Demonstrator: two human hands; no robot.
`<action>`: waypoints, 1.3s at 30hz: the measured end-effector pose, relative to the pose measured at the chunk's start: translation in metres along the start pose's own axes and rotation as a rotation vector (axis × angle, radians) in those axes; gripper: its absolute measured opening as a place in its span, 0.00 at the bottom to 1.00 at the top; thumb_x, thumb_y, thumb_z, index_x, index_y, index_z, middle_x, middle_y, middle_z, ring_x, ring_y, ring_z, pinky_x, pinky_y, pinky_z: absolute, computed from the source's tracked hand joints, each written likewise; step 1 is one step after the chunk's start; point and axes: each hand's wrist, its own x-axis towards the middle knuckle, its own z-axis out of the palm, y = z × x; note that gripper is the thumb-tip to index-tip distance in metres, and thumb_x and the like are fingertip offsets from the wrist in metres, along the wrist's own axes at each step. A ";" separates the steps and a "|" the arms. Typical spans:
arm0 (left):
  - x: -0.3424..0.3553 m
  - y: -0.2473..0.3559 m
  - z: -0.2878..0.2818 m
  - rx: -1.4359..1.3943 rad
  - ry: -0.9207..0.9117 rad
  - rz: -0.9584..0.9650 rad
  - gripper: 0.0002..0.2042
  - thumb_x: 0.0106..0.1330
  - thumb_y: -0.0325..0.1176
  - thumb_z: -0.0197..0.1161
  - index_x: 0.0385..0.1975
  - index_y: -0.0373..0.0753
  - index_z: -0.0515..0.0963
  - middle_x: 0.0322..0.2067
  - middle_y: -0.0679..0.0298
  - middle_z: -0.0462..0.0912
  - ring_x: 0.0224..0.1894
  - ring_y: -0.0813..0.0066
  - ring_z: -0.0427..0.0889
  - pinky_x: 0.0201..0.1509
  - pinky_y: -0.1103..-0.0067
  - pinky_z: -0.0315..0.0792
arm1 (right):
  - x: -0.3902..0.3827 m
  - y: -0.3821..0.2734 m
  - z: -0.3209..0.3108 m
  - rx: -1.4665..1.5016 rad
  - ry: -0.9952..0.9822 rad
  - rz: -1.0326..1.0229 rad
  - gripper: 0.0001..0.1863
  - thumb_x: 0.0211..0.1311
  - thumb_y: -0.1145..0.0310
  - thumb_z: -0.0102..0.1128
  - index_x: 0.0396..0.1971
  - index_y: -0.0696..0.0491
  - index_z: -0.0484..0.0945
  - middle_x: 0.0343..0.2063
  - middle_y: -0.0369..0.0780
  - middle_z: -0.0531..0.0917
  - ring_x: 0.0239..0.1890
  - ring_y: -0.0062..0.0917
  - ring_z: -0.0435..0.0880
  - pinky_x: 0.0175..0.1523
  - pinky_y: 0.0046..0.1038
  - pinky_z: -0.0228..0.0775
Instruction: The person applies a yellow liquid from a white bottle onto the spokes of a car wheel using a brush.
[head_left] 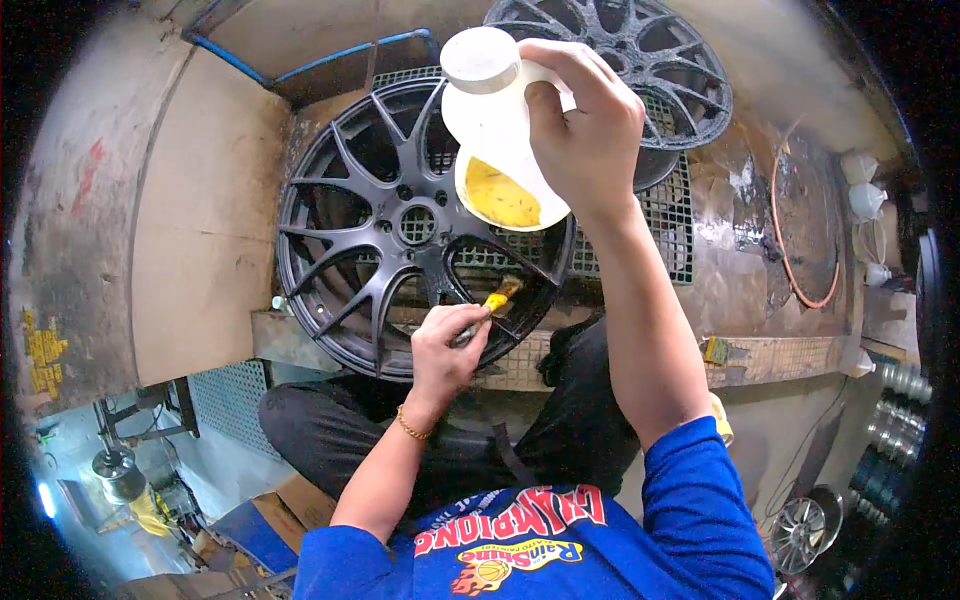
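My left hand [455, 340] grips a small brush [497, 299] with a yellow band, its bristles by the lower right spokes of a black multi-spoke wheel rim [374, 236]. Part of that rim near its hub looks wet and glossy. Above the rim's right side, my right hand [590, 125] is closed around the handle of a white plastic jug [485, 120] with a round white cap. At the jug's near end, a round white-edged opening shows yellow [500, 195]; I cannot tell whether it is part of the jug.
Another dark wheel rim [660, 68] lies behind on a plastic grid [676, 215]. A tan wall panel [205, 240] stands at left. An orange hose [783, 245] runs along the right, near several white containers [867, 200]. My crossed legs [580, 400] are below the ledge.
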 end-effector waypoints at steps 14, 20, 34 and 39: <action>-0.005 0.012 0.003 -0.066 0.028 0.154 0.10 0.54 0.22 0.72 0.37 0.36 0.84 0.35 0.56 0.86 0.37 0.61 0.85 0.42 0.72 0.78 | -0.002 0.001 -0.002 -0.002 -0.013 -0.029 0.14 0.53 0.80 0.58 0.40 0.53 0.83 0.35 0.42 0.86 0.37 0.36 0.87 0.44 0.31 0.78; 0.006 -0.007 -0.012 0.003 0.287 -0.005 0.09 0.59 0.26 0.71 0.38 0.34 0.84 0.33 0.55 0.86 0.34 0.65 0.85 0.40 0.75 0.78 | -0.001 0.000 0.003 0.005 0.022 -0.037 0.14 0.53 0.79 0.56 0.38 0.49 0.83 0.34 0.41 0.86 0.35 0.38 0.86 0.41 0.35 0.79; 0.068 0.043 -0.063 -0.029 0.170 0.122 0.10 0.61 0.27 0.70 0.41 0.33 0.84 0.36 0.55 0.86 0.38 0.67 0.85 0.45 0.76 0.77 | -0.006 -0.018 0.011 0.110 -0.111 0.007 0.14 0.52 0.79 0.56 0.39 0.51 0.83 0.35 0.43 0.86 0.37 0.39 0.86 0.43 0.35 0.80; 0.067 0.028 -0.060 0.139 0.002 0.200 0.12 0.61 0.29 0.71 0.43 0.35 0.84 0.37 0.54 0.86 0.38 0.66 0.86 0.45 0.75 0.78 | -0.008 -0.022 0.018 0.130 -0.139 0.013 0.14 0.52 0.80 0.56 0.39 0.52 0.83 0.36 0.43 0.86 0.39 0.39 0.86 0.45 0.35 0.79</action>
